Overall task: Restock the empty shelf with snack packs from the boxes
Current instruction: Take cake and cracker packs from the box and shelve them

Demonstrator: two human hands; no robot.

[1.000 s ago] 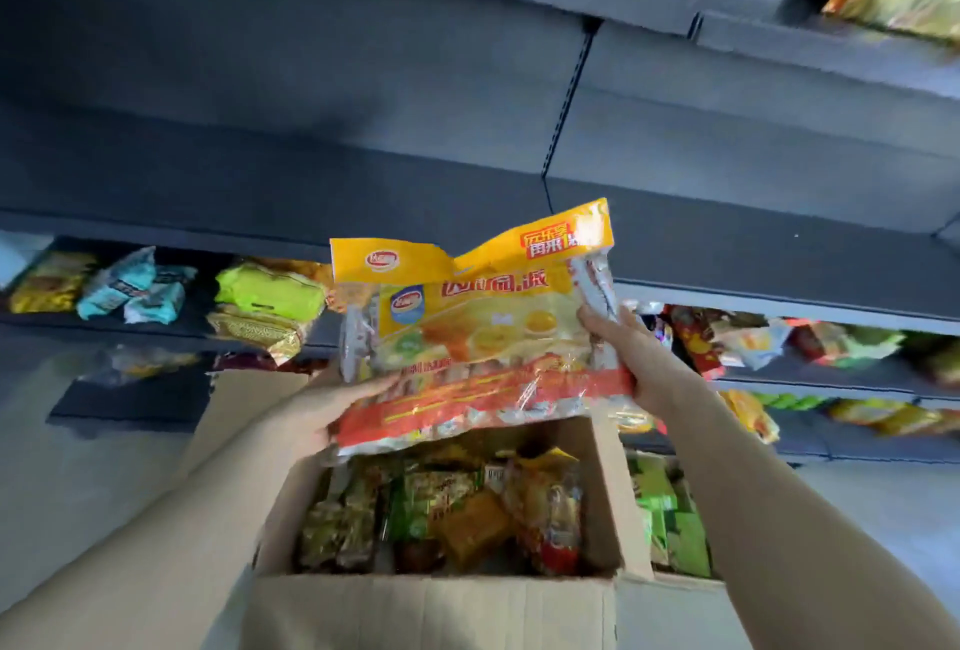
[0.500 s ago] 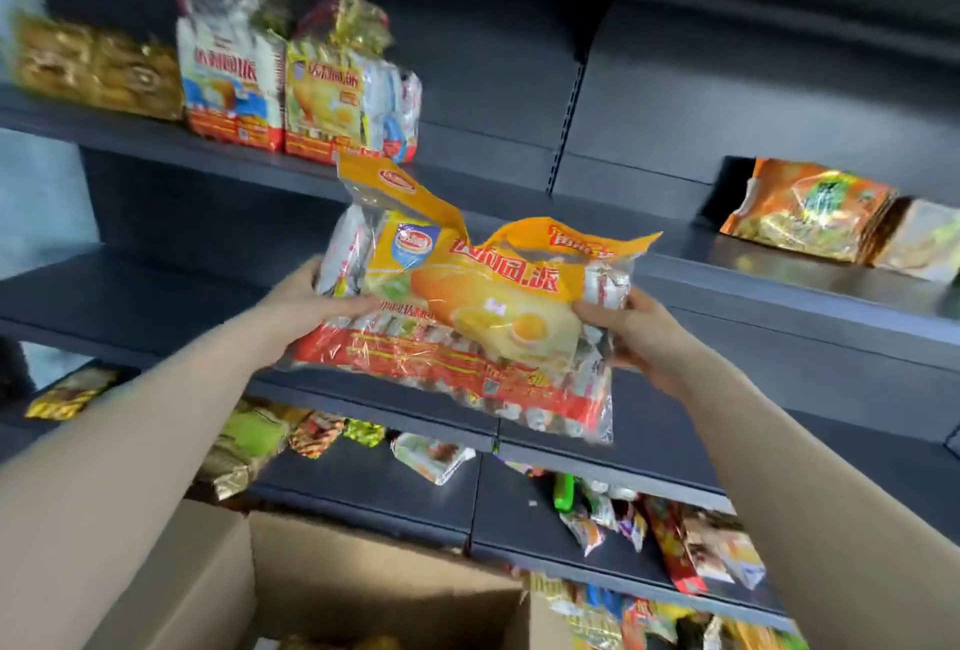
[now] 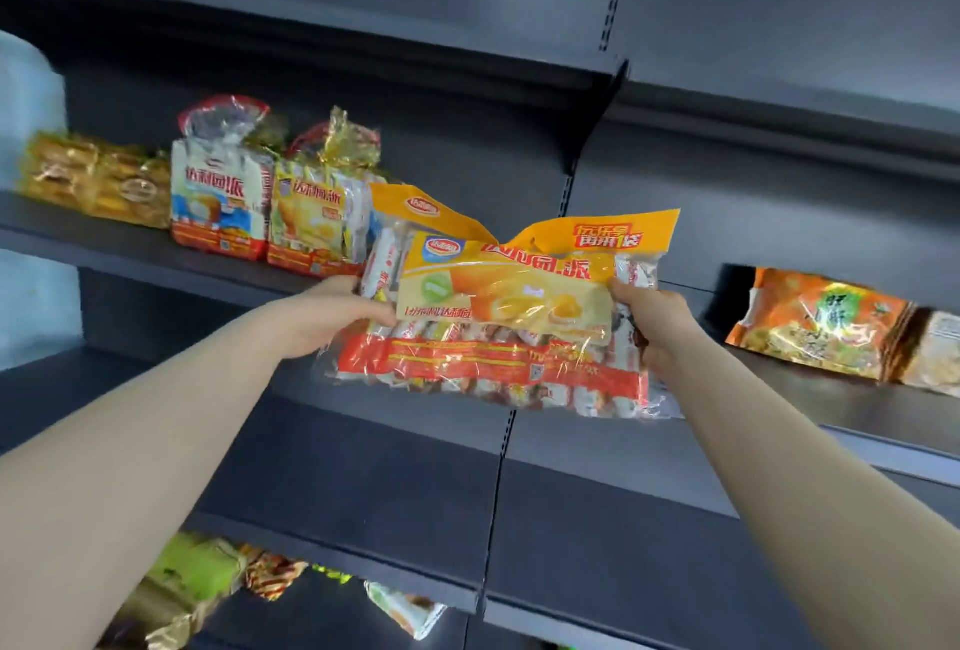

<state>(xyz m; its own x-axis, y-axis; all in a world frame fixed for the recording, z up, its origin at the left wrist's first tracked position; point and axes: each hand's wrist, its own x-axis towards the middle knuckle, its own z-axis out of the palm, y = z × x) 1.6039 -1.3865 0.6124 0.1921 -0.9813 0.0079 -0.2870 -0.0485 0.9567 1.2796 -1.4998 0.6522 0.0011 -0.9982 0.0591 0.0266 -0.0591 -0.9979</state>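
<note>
- Left hand (image 3: 332, 317) and right hand (image 3: 654, 322) each grip an end of the yellow snack pack (image 3: 509, 317), held in the air before the shelf (image 3: 130, 247).
- Behind, two similar packs (image 3: 223, 202) stand there; much bare shelf is left, so restocking looks barely begun.

Yellow-orange snack pack (image 3: 511, 306) with red bottom band; dark grey shelf (image 3: 156, 254)

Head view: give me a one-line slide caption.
Left hand and right hand hold a yellow snack pack near upright packs on the dark shelf.
</note>
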